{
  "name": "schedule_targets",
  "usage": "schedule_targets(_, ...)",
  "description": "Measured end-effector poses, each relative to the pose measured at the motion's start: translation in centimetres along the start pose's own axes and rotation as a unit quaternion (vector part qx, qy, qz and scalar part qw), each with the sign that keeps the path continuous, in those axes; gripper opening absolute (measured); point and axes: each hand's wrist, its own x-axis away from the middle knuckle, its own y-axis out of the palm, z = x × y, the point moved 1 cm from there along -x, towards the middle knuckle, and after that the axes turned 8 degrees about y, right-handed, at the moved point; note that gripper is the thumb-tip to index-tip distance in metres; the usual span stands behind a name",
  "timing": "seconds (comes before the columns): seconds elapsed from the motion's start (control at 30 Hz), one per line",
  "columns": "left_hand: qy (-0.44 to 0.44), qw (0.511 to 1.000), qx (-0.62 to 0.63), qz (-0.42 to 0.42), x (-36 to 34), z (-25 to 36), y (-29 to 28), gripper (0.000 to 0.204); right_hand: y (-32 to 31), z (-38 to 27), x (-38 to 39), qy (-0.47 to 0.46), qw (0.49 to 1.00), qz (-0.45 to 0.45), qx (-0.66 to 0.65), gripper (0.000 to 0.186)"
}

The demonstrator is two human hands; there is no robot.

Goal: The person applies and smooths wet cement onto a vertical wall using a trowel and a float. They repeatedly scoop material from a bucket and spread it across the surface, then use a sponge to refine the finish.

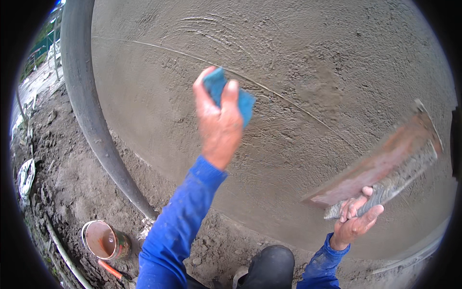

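My left hand [220, 127] grips a blue sponge [245, 107], thumb on one side and fingers on the other, slightly blurred. The sponge is against or very near the wet grey plaster wall [298, 58]; I cannot tell whether it touches. A thin ridge line [269, 90] runs across the plaster just beside it. Lower right, my right hand [356, 216] is closed round the crusted handle of a long plastering float [370, 168]. The float's reddish-brown board slants up to the right, close to the wall; whether it touches is unclear.
A thick grey pole [89, 82] stands left of the wall. On the dirt ground [72, 183] are a bucket [102, 240] with muddy contents, an orange handle [110, 269], a stick [62, 250] and a whitish plastic scrap [26, 178]. My dark-clad knee [272, 265] shows below.
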Motion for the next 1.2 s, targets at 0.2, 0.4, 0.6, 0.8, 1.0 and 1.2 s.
schedule_targets(0.2,-0.111,0.755,-0.389,-0.516,9.6,-6.0,-19.3,0.035,2.3,0.6,-2.2,0.085,0.995,-0.011,-0.052,0.047)
schedule_targets(0.4,-0.209,0.657,-0.329,-0.645,17.3,-4.8,-22.5,0.051,7.1,-0.3,-8.8,0.022,0.997,0.018,-0.076,0.046)
schedule_targets(0.6,-0.25,0.645,-0.345,-0.634,20.9,-8.7,-21.9,0.046,18.9,0.2,-13.2,-0.112,0.98,-0.142,0.087,0.04)
schedule_targets(0.8,-0.234,0.629,-0.392,-0.629,21.0,-9.7,-25.0,0.046,18.2,5.4,-6.2,-0.171,0.839,-0.358,0.372,0.033)
schedule_targets(1.0,-0.243,0.634,-0.41,-0.609,19.7,-9.1,-26.7,0.048,13.0,0.2,-9.7,-0.095,0.955,-0.139,0.246,0.031)
schedule_targets(1.2,-0.239,0.636,-0.383,-0.626,21.3,-10.7,-27.4,0.046,26.2,1.0,-11.6,-0.255,0.926,-0.121,0.252,0.038)
